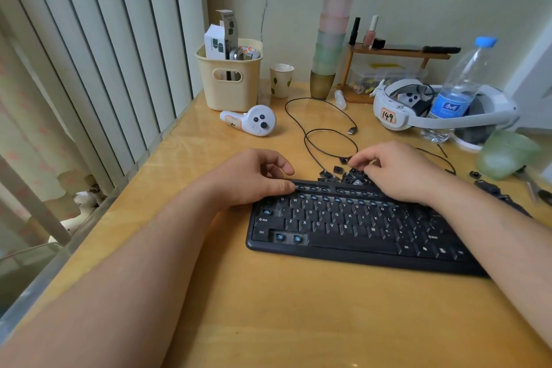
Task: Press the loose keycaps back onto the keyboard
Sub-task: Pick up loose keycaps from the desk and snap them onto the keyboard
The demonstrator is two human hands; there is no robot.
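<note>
A black keyboard (352,227) lies on the wooden desk (268,308). Its top rows and a few bottom-left spots show bare blue switches. A pile of loose black keycaps (337,173) sits just behind the keyboard's far edge. My left hand (254,176) rests on the keyboard's top-left corner, thumb against the top row, fingers loosely curled, holding nothing that I can see. My right hand (397,170) reaches into the keycap pile with curled fingertips; whether it pinches a cap is hidden.
A black USB cable (322,125) loops behind the pile. A white controller (254,121), beige basket (230,81), paper cup (281,80), stacked cups (331,39), headset (442,107) and water bottle (460,89) stand farther back. More black caps (490,188) lie at right.
</note>
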